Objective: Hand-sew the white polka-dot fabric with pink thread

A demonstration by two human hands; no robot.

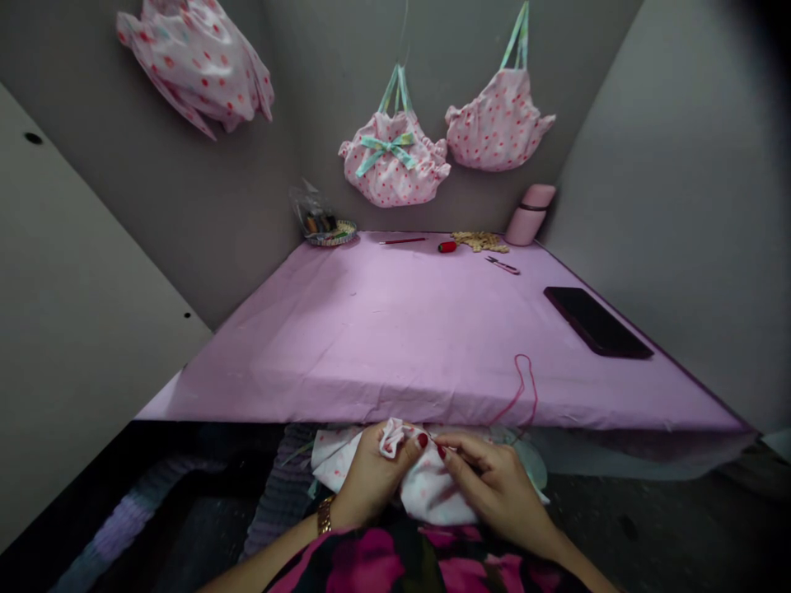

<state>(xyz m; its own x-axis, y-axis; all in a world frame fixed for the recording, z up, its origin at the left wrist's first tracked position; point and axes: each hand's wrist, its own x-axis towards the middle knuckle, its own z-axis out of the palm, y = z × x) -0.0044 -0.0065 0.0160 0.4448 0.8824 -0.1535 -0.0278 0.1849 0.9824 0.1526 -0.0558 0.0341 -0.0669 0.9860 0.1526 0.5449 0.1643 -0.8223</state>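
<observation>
Red-spotted white fabric [432,496] just off the near edge of the counter [371,338], gripped in the curled fingers of the left hand [376,469], right hand [500,479] pinched shut at its upper fold, pink thread [534,383] looped beyond.

A single view is taken from the wearer's head and directed forward and down. The left hand [376,468] and right hand [499,479] are caught close, at bottom centre; the lilac-covered table [376,329] is viewed obliquely beyond, with the grey back wall [334,74] faced farthest off.
</observation>
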